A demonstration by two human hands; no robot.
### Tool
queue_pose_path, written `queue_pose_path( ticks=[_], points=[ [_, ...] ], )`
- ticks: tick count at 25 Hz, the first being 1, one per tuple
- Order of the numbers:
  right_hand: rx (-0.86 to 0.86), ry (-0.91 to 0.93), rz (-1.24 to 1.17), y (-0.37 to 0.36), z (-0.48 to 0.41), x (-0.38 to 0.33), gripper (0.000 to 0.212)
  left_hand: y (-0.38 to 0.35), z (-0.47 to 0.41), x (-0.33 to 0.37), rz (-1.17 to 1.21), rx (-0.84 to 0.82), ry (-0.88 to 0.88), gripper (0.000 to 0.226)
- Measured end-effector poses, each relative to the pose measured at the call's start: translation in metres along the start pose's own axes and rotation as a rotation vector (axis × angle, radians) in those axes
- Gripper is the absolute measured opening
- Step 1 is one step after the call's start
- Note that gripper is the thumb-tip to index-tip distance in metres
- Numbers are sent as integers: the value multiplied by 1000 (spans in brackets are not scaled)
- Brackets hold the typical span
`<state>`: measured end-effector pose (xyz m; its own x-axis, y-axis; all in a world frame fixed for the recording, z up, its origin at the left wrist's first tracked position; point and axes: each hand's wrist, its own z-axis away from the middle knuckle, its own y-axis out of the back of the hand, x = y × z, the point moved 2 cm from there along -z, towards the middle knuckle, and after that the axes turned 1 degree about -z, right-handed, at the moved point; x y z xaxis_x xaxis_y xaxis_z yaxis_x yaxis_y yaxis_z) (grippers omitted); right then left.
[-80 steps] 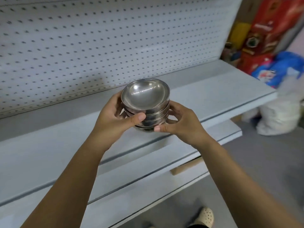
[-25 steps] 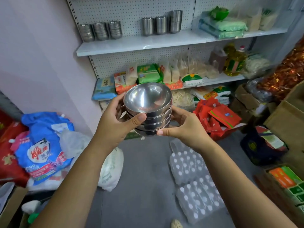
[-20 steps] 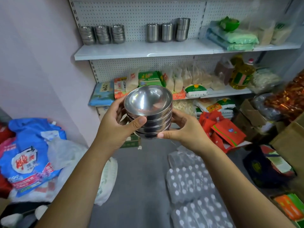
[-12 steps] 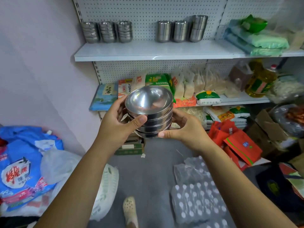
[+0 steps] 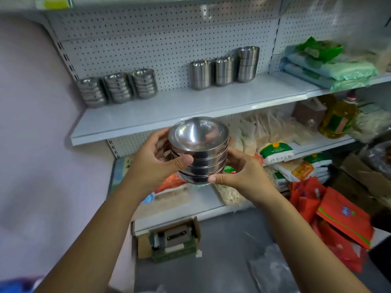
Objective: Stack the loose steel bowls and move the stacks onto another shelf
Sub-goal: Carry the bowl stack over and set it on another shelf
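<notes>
1. Head view: both hands hold a stack of steel bowls point(image 5: 200, 153) in the air, in front of the white shelf point(image 5: 169, 112) and below its front edge.
2. Left hand point(image 5: 152, 163) wraps the stack's left side, thumb pressed across the front of the middle bowls, fingers curled round the back.
3. Right hand point(image 5: 243, 173) cups the right side and bottom, thumb tip pressed on the lowest bowl's rim; its other fingers are hidden behind the stack.
4. Stack sits upright, top bowl open side up, tilted a little toward the camera. Exact bowl count hard to tell.
5. On the shelf, back left, against the pegboard point(image 5: 148, 49): three stacks of bowls point(image 5: 118, 87) side by side, touching or nearly so.
6. Middle of the shelf: three stacks of steel cups point(image 5: 224, 67), the right one tallest.
7. Front part of the shelf is bare.
8. Right of the cups: green packets point(image 5: 330, 66).
9. Lower shelf holds food bags and an oil bottle point(image 5: 338, 118).
10. Floor: open cardboard box point(image 5: 169, 240) under the shelving, red bags point(image 5: 338, 216) at right.
</notes>
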<state>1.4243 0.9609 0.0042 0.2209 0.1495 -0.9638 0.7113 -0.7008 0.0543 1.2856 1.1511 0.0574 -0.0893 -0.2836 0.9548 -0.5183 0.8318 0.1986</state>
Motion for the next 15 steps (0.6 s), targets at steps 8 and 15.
queue_pose_path(
  ticks=[8,15],
  points=[
    [-60,-20,2,9,-141,40,62,31,-139,-47,-48,-40,23,101],
    [-170,48,67,29,-315,74,50,56,-280,-74,-108,66,22,97]
  ],
)
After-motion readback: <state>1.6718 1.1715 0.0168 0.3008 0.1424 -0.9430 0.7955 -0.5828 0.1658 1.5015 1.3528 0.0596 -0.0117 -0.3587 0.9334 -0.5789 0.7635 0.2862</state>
